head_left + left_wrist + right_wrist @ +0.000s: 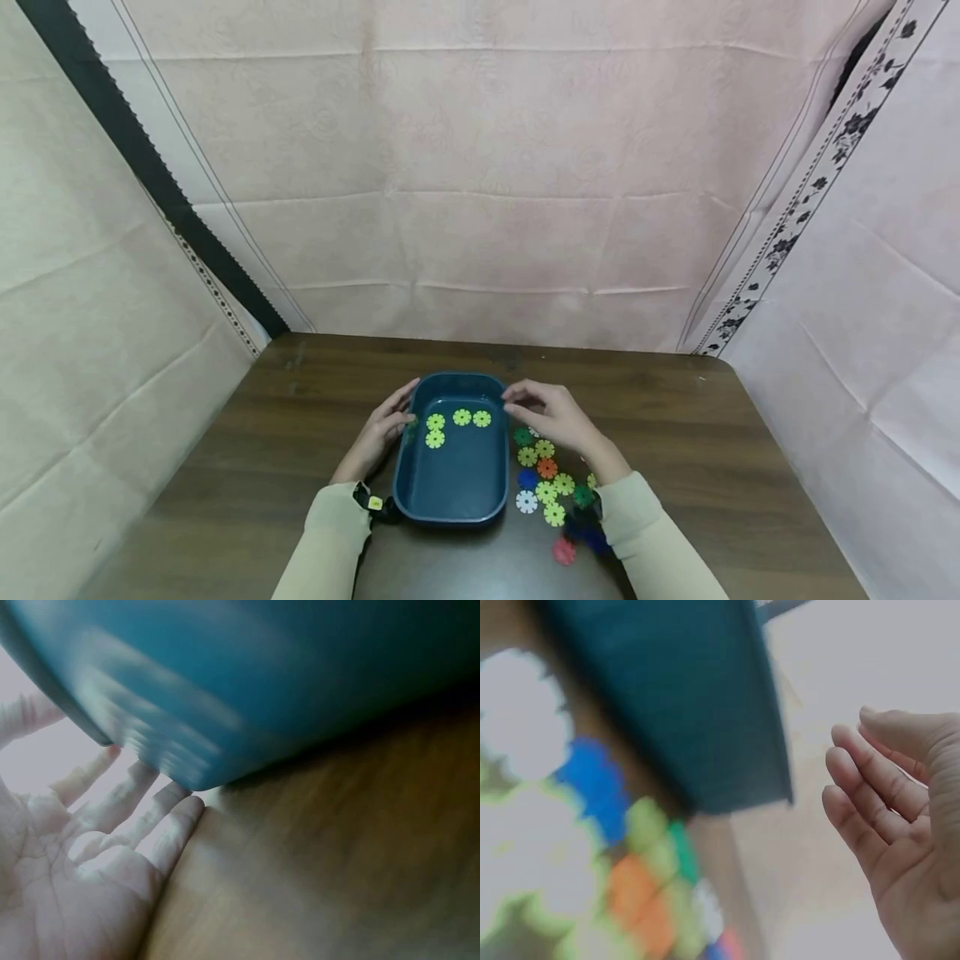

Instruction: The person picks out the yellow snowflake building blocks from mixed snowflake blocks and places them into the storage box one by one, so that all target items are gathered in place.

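Observation:
A dark blue tray [452,487] lies on the table, with several yellow-green notched discs [462,417] on its floor. At its left side, my left hand [381,433] holds the tray, thumb over the rim. In the left wrist view, extended fingers [161,817] meet the outer wall. My right hand [551,410] is over the tray's upper right corner with loosely bent fingers. Nothing shows between those fingers [862,784] in the right wrist view, where the hand is beside the tray's corner.
Right of the tray, loose notched discs lie scattered on the brown table [337,375]: an orange disc [547,468], a white disc [527,502], a red disc [564,551], and several green, blue and yellow-green ones, partly under my right forearm. Pale cloth [480,167] hangs behind the table.

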Demonstrator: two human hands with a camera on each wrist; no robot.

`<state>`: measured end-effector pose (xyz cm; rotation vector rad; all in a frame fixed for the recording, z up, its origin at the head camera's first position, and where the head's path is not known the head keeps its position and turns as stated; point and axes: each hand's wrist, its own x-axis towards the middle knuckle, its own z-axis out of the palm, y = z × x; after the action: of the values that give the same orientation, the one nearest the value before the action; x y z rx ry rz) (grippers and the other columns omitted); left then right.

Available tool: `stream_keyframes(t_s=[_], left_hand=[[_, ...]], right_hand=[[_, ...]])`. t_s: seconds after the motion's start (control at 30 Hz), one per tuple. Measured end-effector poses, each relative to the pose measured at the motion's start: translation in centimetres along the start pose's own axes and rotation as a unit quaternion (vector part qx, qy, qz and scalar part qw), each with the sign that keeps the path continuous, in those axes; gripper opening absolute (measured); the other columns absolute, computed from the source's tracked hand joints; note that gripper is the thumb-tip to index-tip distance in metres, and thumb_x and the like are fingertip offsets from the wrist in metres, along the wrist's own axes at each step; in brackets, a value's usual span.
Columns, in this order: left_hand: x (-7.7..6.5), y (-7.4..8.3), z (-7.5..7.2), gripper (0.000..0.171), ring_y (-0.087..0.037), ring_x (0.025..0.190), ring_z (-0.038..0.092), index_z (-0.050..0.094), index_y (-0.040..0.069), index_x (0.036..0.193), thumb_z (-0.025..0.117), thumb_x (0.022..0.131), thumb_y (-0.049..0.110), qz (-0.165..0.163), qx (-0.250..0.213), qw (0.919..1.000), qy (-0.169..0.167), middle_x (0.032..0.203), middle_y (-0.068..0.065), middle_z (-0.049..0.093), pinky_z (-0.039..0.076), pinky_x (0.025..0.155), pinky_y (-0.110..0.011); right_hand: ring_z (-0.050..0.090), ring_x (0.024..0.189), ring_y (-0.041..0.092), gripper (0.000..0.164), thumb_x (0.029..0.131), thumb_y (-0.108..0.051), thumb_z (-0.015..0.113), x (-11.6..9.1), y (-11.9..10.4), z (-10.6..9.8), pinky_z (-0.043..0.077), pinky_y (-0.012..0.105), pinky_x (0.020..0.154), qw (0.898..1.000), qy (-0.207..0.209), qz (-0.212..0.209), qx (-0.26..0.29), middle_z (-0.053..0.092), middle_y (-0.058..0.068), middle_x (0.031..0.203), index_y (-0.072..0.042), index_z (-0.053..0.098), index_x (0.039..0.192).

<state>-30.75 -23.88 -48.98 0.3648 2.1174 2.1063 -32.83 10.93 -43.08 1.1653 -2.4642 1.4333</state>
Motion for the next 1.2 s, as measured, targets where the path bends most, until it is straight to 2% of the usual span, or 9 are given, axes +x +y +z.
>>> stream_keyframes(t_s=[0.13, 0.23, 0.33, 0.47, 0.77, 1.03, 1.2], left_hand=[[-0.1, -0.1, 0.2, 0.059, -0.033, 0.144, 0.035, 0.037, 0.022, 0.157, 0.050, 0.101, 0.009, 0.008, -0.007, 0.9999, -0.005, 0.162, -0.006, 0.032, 0.043, 0.104, -0.038], [-0.1, -0.1, 0.3, 0.059, -0.033, 0.145, 0.033, 0.036, 0.021, 0.157, 0.049, 0.101, 0.007, 0.019, -0.012, 0.9997, -0.006, 0.162, -0.006, 0.031, 0.045, 0.101, -0.029], [0.0, 0.1, 0.2, 0.059, -0.033, 0.145, 0.032, 0.035, 0.020, 0.157, 0.048, 0.101, 0.006, 0.020, -0.011, 0.9997, -0.011, 0.162, -0.007, 0.031, 0.045, 0.100, -0.028], [-0.1, 0.0, 0.1, 0.059, -0.034, 0.145, 0.033, 0.034, 0.021, 0.158, 0.048, 0.101, 0.007, 0.012, -0.002, 0.9999, -0.012, 0.162, -0.008, 0.031, 0.044, 0.101, -0.030], [0.0, 0.0, 0.4, 0.059, -0.036, 0.142, 0.038, 0.037, 0.023, 0.157, 0.050, 0.101, 0.009, 0.004, 0.000, 1.0000, -0.005, 0.160, -0.008, 0.034, 0.046, 0.100, -0.035], [-0.2, -0.2, 0.0, 0.060, -0.036, 0.145, 0.032, 0.033, 0.020, 0.158, 0.050, 0.101, 0.009, 0.020, -0.002, 0.9996, -0.019, 0.162, -0.011, 0.030, 0.044, 0.101, -0.031], [-0.2, -0.4, -0.1, 0.059, -0.038, 0.142, 0.036, 0.034, 0.020, 0.158, 0.050, 0.102, 0.011, 0.022, 0.000, 0.9996, -0.018, 0.161, -0.011, 0.032, 0.045, 0.100, -0.032]], right_hand=[[0.065, 0.092, 0.010, 0.022, 0.099, -0.024, 0.065, -3.2, 1.6, -0.3, 0.056, 0.038, 0.079, 0.999, -0.005, 0.024, -0.032, 0.070, -0.009, 0.102, -0.010, 0.071, 0.115], [0.063, 0.085, 0.012, 0.019, 0.097, -0.020, 0.067, -4.7, 2.6, -0.6, 0.054, 0.034, 0.073, 0.998, -0.009, 0.032, -0.052, 0.069, -0.008, 0.097, -0.009, 0.071, 0.112], [0.060, 0.078, 0.012, 0.013, 0.094, -0.014, 0.071, -5.8, 3.6, -1.1, 0.052, 0.030, 0.066, 0.997, 0.007, 0.036, -0.068, 0.066, -0.008, 0.090, -0.010, 0.072, 0.106], [0.057, 0.071, 0.007, 0.007, 0.091, -0.014, 0.075, -7.1, 4.7, -1.5, 0.049, 0.025, 0.061, 0.995, 0.029, 0.053, -0.084, 0.064, -0.012, 0.083, -0.016, 0.072, 0.097], [0.058, 0.073, 0.005, 0.012, 0.089, -0.017, 0.078, -8.1, 5.9, -1.1, 0.051, 0.025, 0.063, 0.993, 0.035, 0.052, -0.101, 0.064, -0.011, 0.086, -0.015, 0.072, 0.099], [0.056, 0.077, 0.008, 0.023, 0.085, -0.021, 0.082, -8.5, 6.5, -0.5, 0.050, 0.026, 0.065, 0.995, 0.034, 0.008, -0.092, 0.063, -0.003, 0.091, -0.013, 0.073, 0.105], [0.055, 0.079, 0.008, 0.021, 0.085, -0.021, 0.082, -8.5, 6.5, -0.4, 0.049, 0.026, 0.066, 0.995, 0.033, 0.019, -0.097, 0.061, -0.004, 0.091, -0.017, 0.073, 0.103]])
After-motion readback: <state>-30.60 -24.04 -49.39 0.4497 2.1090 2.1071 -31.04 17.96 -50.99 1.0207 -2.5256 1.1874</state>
